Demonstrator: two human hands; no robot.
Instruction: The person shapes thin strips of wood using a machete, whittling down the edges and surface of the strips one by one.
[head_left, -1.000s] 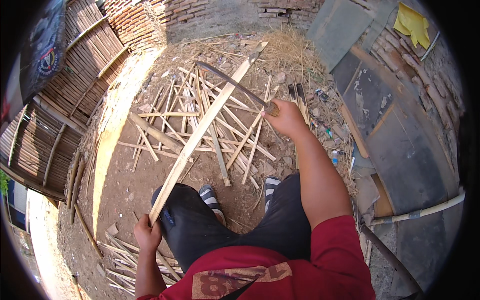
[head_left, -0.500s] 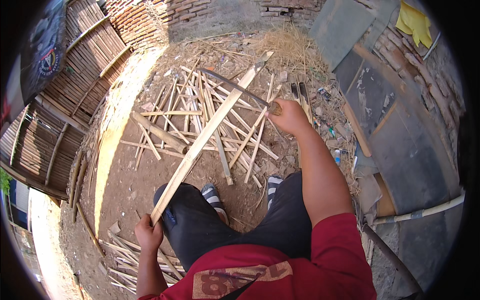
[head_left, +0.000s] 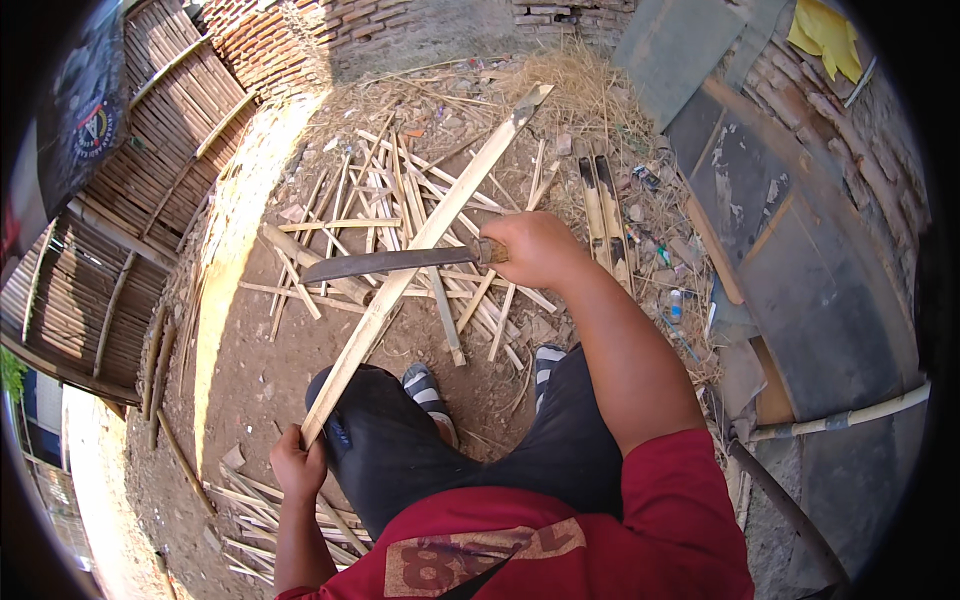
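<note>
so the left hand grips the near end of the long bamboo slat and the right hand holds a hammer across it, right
Not quite: the head view shows the right hand holding a long dark-bladed knife, not a hammer, across the long pale bamboo slat. The left hand does grip its near end.

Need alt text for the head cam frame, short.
Seen from above, a person's right hand lays a long machete across a bamboo slat that the left hand grips at its near end. Split bamboo strips litter the dirt ground.

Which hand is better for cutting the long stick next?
Probably the right hand: it grips the knife, whose blade lies across the long stick. The left hand holds the stick's near end by the knee, so it steadies rather than cuts.
</note>
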